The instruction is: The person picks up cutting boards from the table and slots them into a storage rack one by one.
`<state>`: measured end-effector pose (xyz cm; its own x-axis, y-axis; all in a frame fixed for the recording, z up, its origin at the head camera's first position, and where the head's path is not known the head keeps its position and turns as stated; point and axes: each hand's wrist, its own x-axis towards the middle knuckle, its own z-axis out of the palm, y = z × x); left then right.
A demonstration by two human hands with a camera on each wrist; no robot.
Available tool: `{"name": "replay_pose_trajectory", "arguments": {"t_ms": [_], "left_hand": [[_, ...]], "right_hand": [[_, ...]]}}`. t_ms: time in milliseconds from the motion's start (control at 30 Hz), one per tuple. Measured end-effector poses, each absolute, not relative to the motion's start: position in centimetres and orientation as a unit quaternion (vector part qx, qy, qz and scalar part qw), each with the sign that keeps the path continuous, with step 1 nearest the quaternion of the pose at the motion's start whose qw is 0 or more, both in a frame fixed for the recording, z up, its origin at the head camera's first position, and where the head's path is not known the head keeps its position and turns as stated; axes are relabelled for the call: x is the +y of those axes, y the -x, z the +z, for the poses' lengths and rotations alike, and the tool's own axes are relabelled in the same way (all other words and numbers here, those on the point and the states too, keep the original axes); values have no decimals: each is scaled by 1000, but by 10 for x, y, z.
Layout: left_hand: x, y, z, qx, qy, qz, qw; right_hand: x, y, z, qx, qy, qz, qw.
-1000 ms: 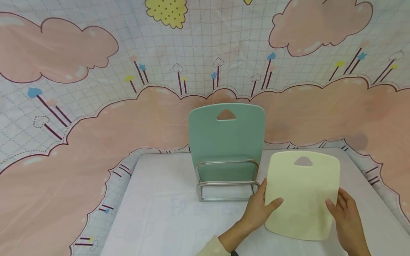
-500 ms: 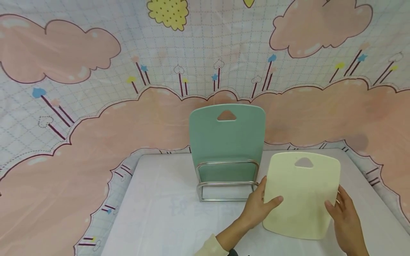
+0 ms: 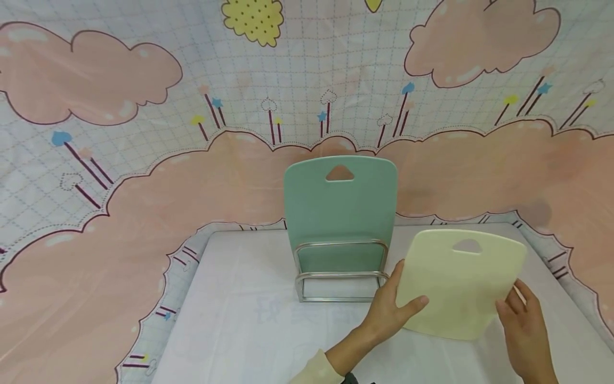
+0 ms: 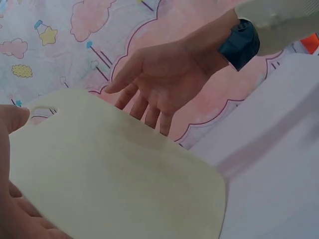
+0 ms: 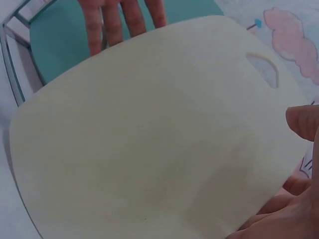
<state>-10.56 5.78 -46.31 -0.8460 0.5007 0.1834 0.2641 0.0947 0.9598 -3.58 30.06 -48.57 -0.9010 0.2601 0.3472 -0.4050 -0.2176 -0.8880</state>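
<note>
A cream cutting board (image 3: 458, 293) is tilted over the right part of the table. My left hand (image 3: 386, 309) holds its left edge, thumb on the front face and fingers behind. By the right edge is my right hand (image 3: 525, 328); in the left wrist view its fingers, loosely extended, reach behind the board and the thumb stands apart from it. Whether those fingertips touch the back is hidden. A green cutting board (image 3: 340, 213) stands upright in a metal rack (image 3: 342, 276), left of my left hand.
The white table (image 3: 230, 309) extends left and in front of the rack. Behind it hangs a patterned cloth (image 3: 230, 181) with pink clouds. My left fingertips are close to the rack's right side.
The cream board has tipped, its top shifting right and its lower edge rising. My right thumb has come off its front face. The green board and rack stay put.
</note>
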Motion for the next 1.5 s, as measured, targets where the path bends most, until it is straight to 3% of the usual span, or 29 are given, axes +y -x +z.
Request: {"name": "replay_pose_trajectory", "arguments": {"t_ms": [433, 1233, 1500], "left_hand": [[55, 106, -467, 712, -308, 627, 73], [60, 95, -486, 743, -262, 616, 2], [62, 94, -491, 734, -294, 612, -11]], "right_hand": [[291, 33, -482, -597, -34, 773, 214], [292, 22, -499, -661, -3, 728, 181], [290, 19, -505, -637, 14, 745, 199]]}}
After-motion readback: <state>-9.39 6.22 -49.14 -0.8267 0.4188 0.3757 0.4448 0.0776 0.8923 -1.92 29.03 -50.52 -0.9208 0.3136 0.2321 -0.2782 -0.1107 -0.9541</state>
